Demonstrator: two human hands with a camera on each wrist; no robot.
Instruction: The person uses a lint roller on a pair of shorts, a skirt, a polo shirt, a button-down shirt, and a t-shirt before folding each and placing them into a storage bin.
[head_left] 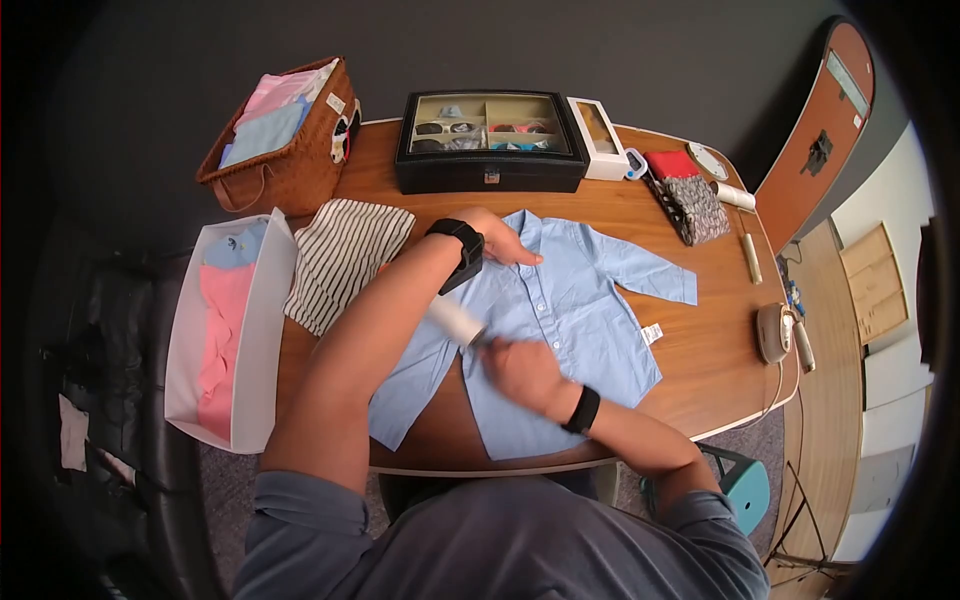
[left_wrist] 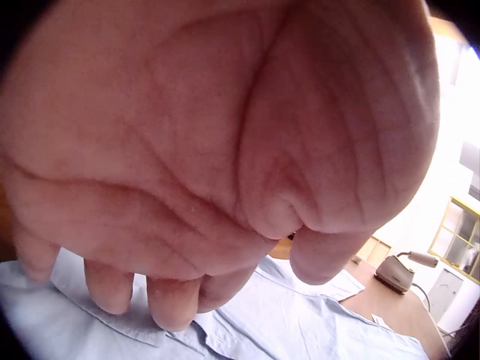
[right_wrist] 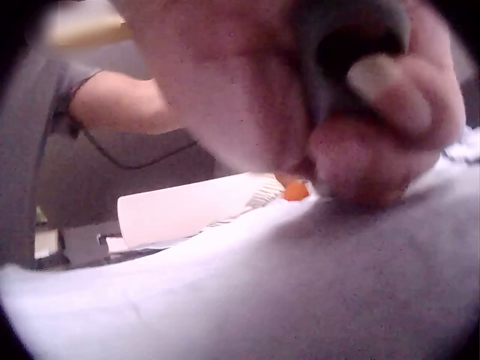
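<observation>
A light blue button-up shirt [head_left: 595, 335] lies spread on the wooden table, its collar toward the far side. My right hand [head_left: 525, 375] curls round the grey handle [right_wrist: 319, 67] of a lint roller [head_left: 455, 320], whose white roll is blurred over the shirt's left side. The handle's hollow end faces the camera in the right wrist view. Near the collar, my left hand [head_left: 497, 238] rests on the shirt with fingertips down on the fabric [left_wrist: 277, 322]. The left forearm crosses above the shirt's left sleeve and hides part of it.
At the left stand a white box [head_left: 257, 350] with folded clothes and a wicker basket [head_left: 310, 150] of cloths. A striped garment [head_left: 350, 245] lies beside the shirt. A black glasses case [head_left: 490, 178] is at the back. At the right is a small steamer or iron [head_left: 773, 333] with a cord.
</observation>
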